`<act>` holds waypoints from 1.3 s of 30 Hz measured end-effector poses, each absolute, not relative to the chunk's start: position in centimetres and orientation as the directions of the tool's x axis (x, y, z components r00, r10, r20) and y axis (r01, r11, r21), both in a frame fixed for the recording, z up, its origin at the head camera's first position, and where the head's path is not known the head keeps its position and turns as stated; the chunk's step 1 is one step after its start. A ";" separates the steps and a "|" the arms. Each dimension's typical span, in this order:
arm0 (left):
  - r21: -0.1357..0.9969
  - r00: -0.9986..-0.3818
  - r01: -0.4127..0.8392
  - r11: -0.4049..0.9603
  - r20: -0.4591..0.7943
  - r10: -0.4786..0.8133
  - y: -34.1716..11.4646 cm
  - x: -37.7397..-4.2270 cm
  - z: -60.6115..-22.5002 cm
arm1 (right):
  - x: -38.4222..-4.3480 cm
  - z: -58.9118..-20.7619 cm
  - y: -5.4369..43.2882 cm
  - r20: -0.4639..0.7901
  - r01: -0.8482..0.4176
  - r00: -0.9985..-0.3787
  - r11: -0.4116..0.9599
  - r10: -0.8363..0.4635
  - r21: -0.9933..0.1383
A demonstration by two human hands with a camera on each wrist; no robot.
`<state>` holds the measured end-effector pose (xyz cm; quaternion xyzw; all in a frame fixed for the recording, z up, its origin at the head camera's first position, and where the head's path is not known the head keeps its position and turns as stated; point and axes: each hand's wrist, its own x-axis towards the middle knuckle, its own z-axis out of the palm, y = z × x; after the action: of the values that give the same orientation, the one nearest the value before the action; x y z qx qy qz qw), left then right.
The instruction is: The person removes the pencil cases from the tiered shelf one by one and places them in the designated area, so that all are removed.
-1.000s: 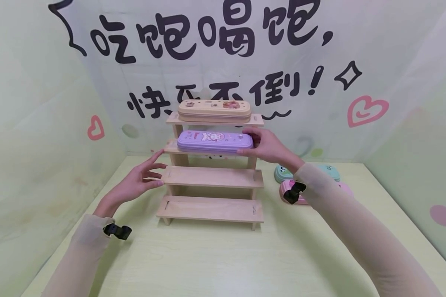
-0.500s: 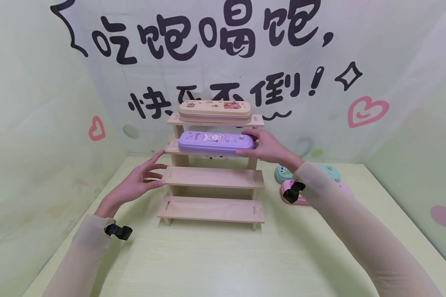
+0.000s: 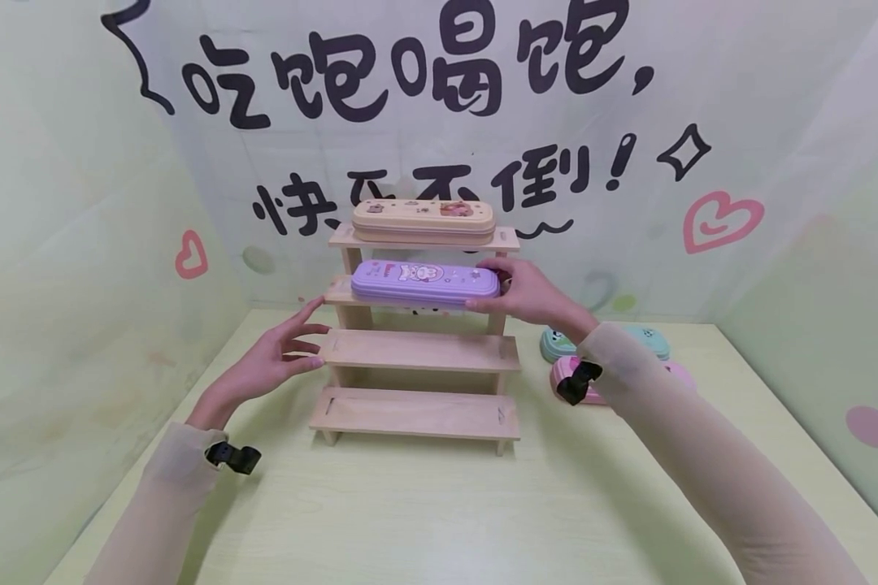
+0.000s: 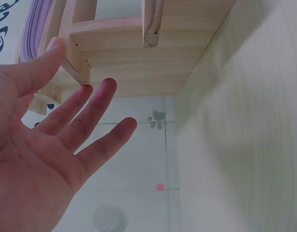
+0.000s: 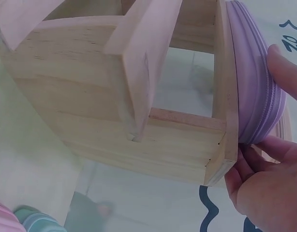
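Note:
A purple zippered pencil case (image 3: 424, 282) lies along the second shelf from the top of a wooden stepped rack (image 3: 419, 348). Its right end is held by my right hand (image 3: 530, 291), thumb at the front and fingers at the back. In the right wrist view, the same purple case (image 5: 257, 77) rests against the shelf board, the thumb on its zippered side. My left hand (image 3: 274, 353) is at the rack's left side, fingers spread and fingertips at the shelf ends. Nothing lies in its palm in the left wrist view.
A cream pencil case (image 3: 423, 222) sits on the top shelf. On the table to the rack's right lie a mint green pencil case (image 3: 647, 337) and a pink pencil case (image 3: 567, 375), partly hidden by the right forearm. A printed cloth wall (image 3: 446, 146) stands close behind.

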<state>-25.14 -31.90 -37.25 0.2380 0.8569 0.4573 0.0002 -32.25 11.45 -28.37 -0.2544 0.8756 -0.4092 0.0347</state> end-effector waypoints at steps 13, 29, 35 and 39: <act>0.784 -0.885 0.411 0.465 0.220 0.411 -31.9 -25.0 -37.3 | -31.3 -29.3 11.6 0.186 -0.369 -0.898 0.454 -0.398 -0.811; 0.779 -0.881 0.419 0.466 0.224 0.418 -32.1 -25.0 -37.3 | -29.7 -29.9 13.6 0.211 -0.346 -0.915 0.403 -0.343 -0.847; 0.788 -0.885 0.408 0.461 0.218 0.411 -32.0 -25.1 -37.2 | -28.9 -30.2 14.5 0.222 -0.359 -0.907 0.383 -0.358 -0.851; 0.793 -0.887 0.402 0.458 0.211 0.411 -32.0 -25.1 -37.3 | -28.2 -30.4 15.1 0.223 -0.363 -0.907 0.393 -0.357 -0.845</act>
<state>-25.09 -31.97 -37.28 0.2379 0.8539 0.4629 0.0052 -28.25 15.11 -30.40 -0.2157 0.8346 -0.5069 -0.0025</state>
